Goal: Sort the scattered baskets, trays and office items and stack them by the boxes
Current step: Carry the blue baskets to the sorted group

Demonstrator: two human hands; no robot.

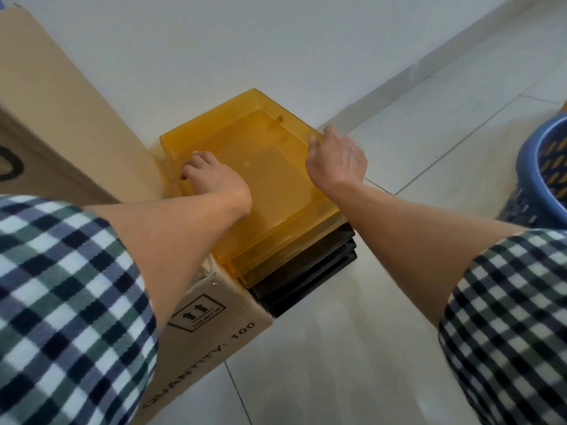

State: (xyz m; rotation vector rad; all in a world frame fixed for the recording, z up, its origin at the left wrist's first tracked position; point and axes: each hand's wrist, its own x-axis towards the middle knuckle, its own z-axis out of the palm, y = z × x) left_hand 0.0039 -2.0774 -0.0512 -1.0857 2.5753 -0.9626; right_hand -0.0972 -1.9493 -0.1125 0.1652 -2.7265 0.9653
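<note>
beside the cardboard boxes [61,118], a tray stack [306,277] topped by the orange tray [260,161]
left hand [214,176] curls its fingers [191,162] over the tray's left wall; right hand [337,157] grasps the right rim, thumb [313,142] inside, other fingers hidden.

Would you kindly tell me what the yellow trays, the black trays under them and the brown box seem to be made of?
Yellow trays: translucent amber plastic, smooth and glossy; their stacked edges show through one another. Black trays: probably opaque plastic, slight sheen on the rims. Brown box: cardboard, matte, with black print; whether corrugated cannot be told.
</note>
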